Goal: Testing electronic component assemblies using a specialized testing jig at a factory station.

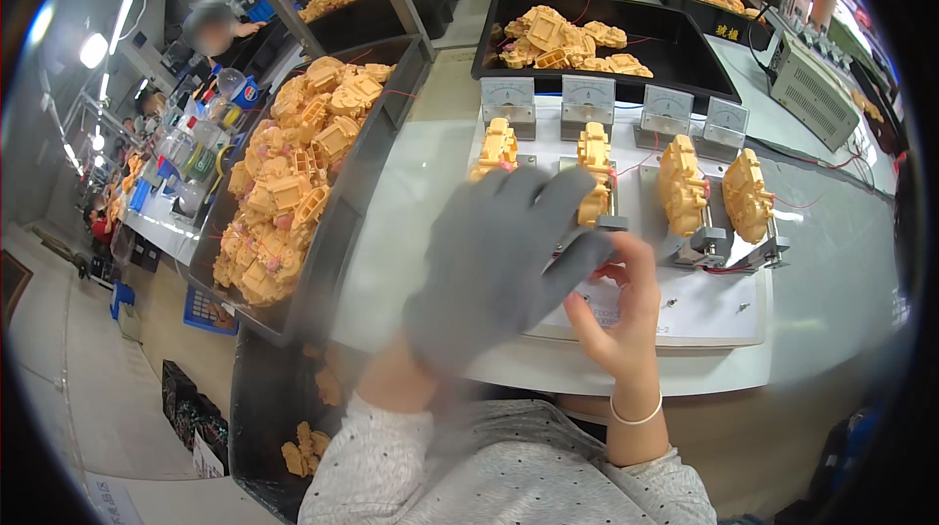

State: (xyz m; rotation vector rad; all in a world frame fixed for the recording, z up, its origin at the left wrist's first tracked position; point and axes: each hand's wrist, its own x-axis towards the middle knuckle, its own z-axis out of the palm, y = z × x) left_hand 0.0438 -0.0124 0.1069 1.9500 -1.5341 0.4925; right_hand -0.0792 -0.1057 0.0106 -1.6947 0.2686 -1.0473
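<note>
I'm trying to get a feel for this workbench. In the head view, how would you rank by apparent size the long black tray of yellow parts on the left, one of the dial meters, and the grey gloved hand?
1. Long black tray: largest.
2. Left hand in its grey glove: looks big, but nearness to the camera inflates it.
3. Dial meter: smallest.

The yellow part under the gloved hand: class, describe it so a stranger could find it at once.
On the white test board, below four small meters, stand four yellow parts. Take the second yellow part from the left. Unlike its neighbours, the grey-gloved left hand partly covers it.

Left hand (499,261) raised, fingers spread (grey glove), right hand (621,305) bare, fingers curled, thin band at wrist
</note>
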